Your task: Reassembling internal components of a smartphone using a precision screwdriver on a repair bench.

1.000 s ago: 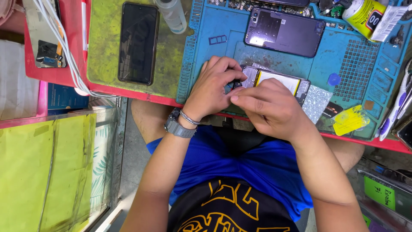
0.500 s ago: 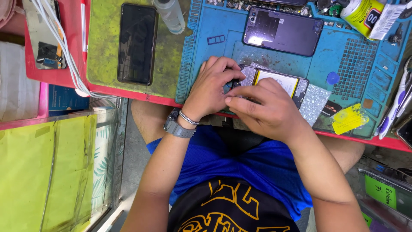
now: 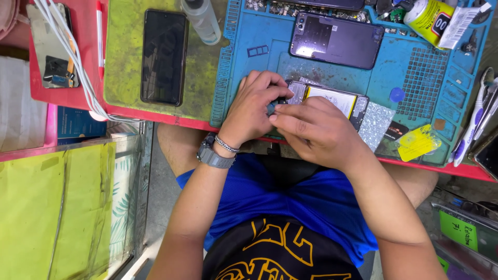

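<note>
An opened phone (image 3: 332, 99) with its pale battery showing lies on the blue work mat (image 3: 415, 72) near the table's front edge. My left hand (image 3: 253, 106), with a grey watch and a chain bracelet on its wrist, curls around the phone's left end. From the right, my right hand (image 3: 311, 129) covers the phone's near side. Its thumb and forefinger are pinched together at that same left end, touching the left hand's fingers. What lies between the fingertips is hidden.
A dark phone back (image 3: 337, 40) lies further up the blue mat. A black phone (image 3: 163, 56) rests on the green mat (image 3: 124, 46) beside a clear bottle (image 3: 202, 21). A yellow tube (image 3: 429, 18), a yellow pick (image 3: 417, 142), hand tools (image 3: 474, 124) and white cables (image 3: 72, 59) lie around.
Both hands stay at the phone's left end. The right fingers have crept slightly left against the left hand.
</note>
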